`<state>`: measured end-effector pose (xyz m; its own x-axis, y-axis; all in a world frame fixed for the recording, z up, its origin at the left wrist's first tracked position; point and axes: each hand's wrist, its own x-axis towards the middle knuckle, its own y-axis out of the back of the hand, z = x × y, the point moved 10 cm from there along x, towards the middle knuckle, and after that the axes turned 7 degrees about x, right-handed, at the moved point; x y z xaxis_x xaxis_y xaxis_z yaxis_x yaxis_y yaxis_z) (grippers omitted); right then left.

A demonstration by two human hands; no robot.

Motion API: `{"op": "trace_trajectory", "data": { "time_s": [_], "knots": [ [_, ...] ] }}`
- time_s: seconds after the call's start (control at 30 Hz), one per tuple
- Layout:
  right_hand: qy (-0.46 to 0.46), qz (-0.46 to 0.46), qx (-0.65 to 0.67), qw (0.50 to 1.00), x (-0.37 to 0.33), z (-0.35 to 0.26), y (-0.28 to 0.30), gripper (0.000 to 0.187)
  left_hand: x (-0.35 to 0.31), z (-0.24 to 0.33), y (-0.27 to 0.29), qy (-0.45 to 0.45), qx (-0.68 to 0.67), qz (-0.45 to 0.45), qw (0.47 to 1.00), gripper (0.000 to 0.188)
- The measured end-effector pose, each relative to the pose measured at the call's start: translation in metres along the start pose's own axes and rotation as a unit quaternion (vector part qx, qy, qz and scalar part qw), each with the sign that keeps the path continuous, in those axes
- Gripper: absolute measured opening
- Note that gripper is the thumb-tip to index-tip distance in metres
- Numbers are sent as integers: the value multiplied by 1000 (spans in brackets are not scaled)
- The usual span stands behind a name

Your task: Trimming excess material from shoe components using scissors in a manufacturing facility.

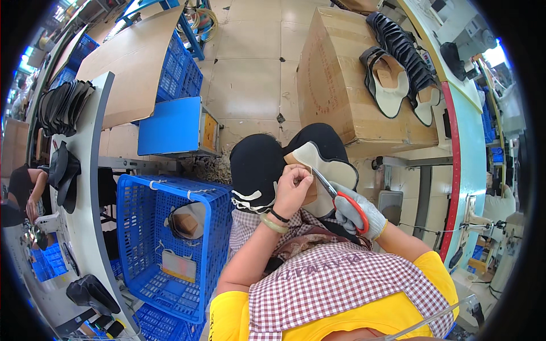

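Note:
Across my knees lies a shoe upper with cream lining, a dark edge and a tan patch. My bare left hand has its thumb and fingers pinched together at the upper's edge; the exact bit between the fingertips is hidden. In a grey work glove, my right hand grips red-handled scissors. Their blades lie over the cream lining, with the tip close to my left fingertips. White trimmed strips rest on my left thigh.
A blue plastic crate at my left holds another shoe upper. At the right, a cardboard box carries a row of black uppers. A bench with dark pieces runs along the left; a blue-topped stool stands ahead.

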<state>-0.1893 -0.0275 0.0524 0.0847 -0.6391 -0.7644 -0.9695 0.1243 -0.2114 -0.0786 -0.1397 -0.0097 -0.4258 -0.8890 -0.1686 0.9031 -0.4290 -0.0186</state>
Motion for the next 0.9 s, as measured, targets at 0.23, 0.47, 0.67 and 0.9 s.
{"op": "trace_trajectory", "data": {
  "time_s": [0.23, 0.47, 0.67, 0.9],
  "knots": [
    [-34, 2, 3, 999, 16, 7, 19, 52, -1, -5, 1, 20, -10, -19, 1000, 7],
    [-75, -19, 0, 997, 25, -6, 17, 37, 0, -1, 2, 16, -32, -49, 998, 8],
    [-54, -50, 20, 997, 36, -4, 17, 31, 0, -7, -3, 54, -76, -147, 985, 8],
    [-33, -71, 66, 995, 43, -2, 8, 33, -2, -11, -8, 87, -124, -216, 965, 7]
  ]
}}
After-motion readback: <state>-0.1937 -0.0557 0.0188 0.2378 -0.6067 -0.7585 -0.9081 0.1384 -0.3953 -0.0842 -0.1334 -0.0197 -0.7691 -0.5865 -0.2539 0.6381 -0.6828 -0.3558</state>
